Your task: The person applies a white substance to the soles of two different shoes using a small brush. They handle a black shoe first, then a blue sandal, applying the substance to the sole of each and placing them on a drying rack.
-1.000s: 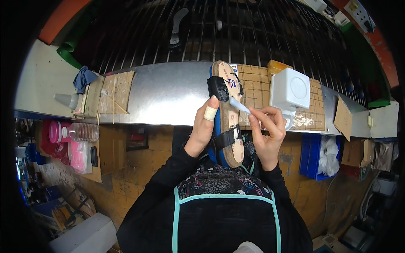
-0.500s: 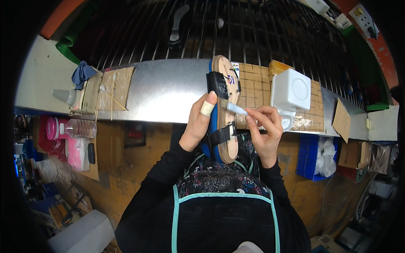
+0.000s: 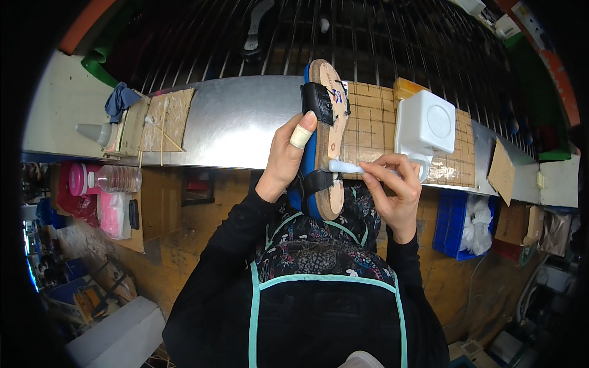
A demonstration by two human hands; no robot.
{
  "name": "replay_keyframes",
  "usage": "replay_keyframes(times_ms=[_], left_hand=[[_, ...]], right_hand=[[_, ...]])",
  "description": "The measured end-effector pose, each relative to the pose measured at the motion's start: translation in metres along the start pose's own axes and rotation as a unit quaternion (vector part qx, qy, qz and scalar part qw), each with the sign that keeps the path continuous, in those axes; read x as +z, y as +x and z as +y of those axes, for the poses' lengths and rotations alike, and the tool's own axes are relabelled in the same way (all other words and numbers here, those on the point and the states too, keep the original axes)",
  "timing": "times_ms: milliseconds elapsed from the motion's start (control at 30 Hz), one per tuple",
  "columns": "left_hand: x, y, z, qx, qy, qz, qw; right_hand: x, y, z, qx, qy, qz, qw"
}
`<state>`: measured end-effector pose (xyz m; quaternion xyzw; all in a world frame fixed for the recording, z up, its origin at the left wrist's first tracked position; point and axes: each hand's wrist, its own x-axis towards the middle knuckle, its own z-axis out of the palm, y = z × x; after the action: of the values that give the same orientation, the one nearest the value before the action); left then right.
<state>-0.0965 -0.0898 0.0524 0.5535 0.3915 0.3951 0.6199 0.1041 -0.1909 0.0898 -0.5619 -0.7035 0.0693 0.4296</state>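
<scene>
My left hand point(image 3: 286, 153), its thumb wrapped in pale tape, grips a sandal point(image 3: 335, 132) by its side. The sandal sits sole side up on a blue shoe last point(image 3: 311, 161), upright in front of me, with two black straps point(image 3: 317, 103) folded onto its light insole and a cork-coloured edge. My right hand point(image 3: 396, 190) pinches a small pale brush point(image 3: 345, 167) between thumb and fingers. The brush tip meets the sandal's edge just above the lower strap. The last's far side is hidden.
A white square-bottomed container point(image 3: 427, 122) stands on taped cardboard point(image 3: 368, 132) at right. Metal bars point(image 3: 350, 43) run beyond the steel bench point(image 3: 236, 116). Swabs point(image 3: 164, 133) lie on a board at left. A blue crate point(image 3: 446, 227) with plastic bags sits below, right.
The brush has moved down the sandal's edge, from mid-sole toward the lower strap. My left hand and the sandal have shifted slightly upward in view.
</scene>
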Motion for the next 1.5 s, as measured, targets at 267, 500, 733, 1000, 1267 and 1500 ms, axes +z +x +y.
replay_keyframes(times_ms=[267, 500, 733, 1000, 1267, 1500], left_hand=[[0.003, 0.004, 0.004, -0.005, -0.011, 0.013, 1.000], [0.006, 0.002, 0.007, -0.006, -0.029, 0.009, 1.000], [0.006, 0.004, 0.011, -0.009, -0.026, 0.013, 1.000], [0.009, 0.005, 0.011, -0.005, -0.023, 0.012, 1.000], [0.011, 0.007, 0.015, 0.011, -0.021, 0.015, 1.000], [0.023, 0.004, 0.024, -0.035, -0.107, 0.027, 0.993]], right_hand=[[-0.004, -0.006, 0.005, 0.027, 0.076, -0.051, 0.995], [-0.005, -0.001, 0.005, -0.009, 0.037, 0.005, 0.999], [-0.007, -0.002, 0.006, -0.012, 0.044, -0.047, 0.998], [-0.007, -0.003, 0.006, 0.017, 0.061, 0.005, 0.998], [-0.010, -0.004, 0.005, 0.024, 0.067, -0.044, 0.997], [-0.012, 0.003, 0.016, 0.037, 0.238, -0.052, 0.969]])
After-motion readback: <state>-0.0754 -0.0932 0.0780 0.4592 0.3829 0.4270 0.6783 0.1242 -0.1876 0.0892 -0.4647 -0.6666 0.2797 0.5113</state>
